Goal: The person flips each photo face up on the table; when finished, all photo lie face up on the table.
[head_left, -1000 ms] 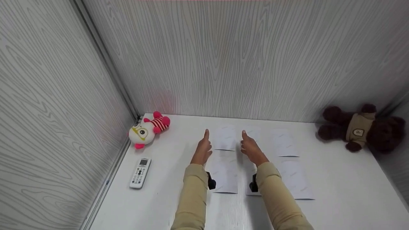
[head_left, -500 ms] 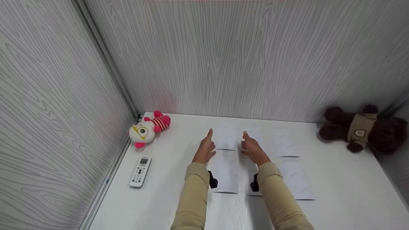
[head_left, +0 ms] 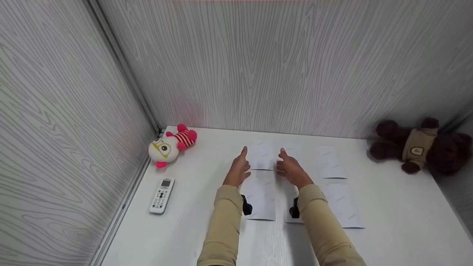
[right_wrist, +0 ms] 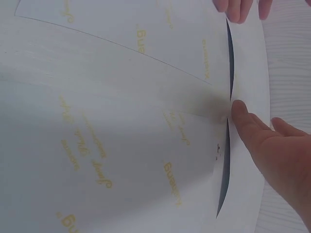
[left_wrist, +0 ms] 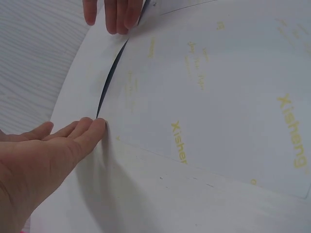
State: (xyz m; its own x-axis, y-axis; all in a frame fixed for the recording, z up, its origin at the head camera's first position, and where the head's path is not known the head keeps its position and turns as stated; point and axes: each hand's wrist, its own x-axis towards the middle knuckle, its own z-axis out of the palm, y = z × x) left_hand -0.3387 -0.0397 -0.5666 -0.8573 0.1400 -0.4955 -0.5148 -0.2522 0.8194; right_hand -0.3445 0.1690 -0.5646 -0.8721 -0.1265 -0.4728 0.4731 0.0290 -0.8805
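Observation:
Several white paper sheets with faint yellow lettering lie in two rows. My left hand (head_left: 237, 169) is beside the back left sheet (head_left: 262, 157), thumb pointing forward, fingers loosely extended and gripping nothing. In the left wrist view its fingertips are right at the corner of a lettered sheet (left_wrist: 160, 97), whose bowed edge shows a dark gap. My right hand (head_left: 292, 171) is over the middle column, partly covering the back middle sheet (head_left: 293, 147). Its fingers reach inward, likewise holding nothing. In the right wrist view the fingertips are close to dark, bowed edges of two sheets (right_wrist: 131, 160).
A front left sheet (head_left: 264, 197), a back right sheet (head_left: 330, 162) and a front right sheet (head_left: 343, 205) lie around the hands. A white remote (head_left: 162, 195) and pink-white plush toy (head_left: 172, 146) are left; a brown teddy bear (head_left: 417, 147) lies far right. Walls stand behind and left.
My left hand has shifted a little to the right, closer to the back left sheet. The right hand stays nearly in place. The whole head view has tilted slightly; the sheets keep their layout.

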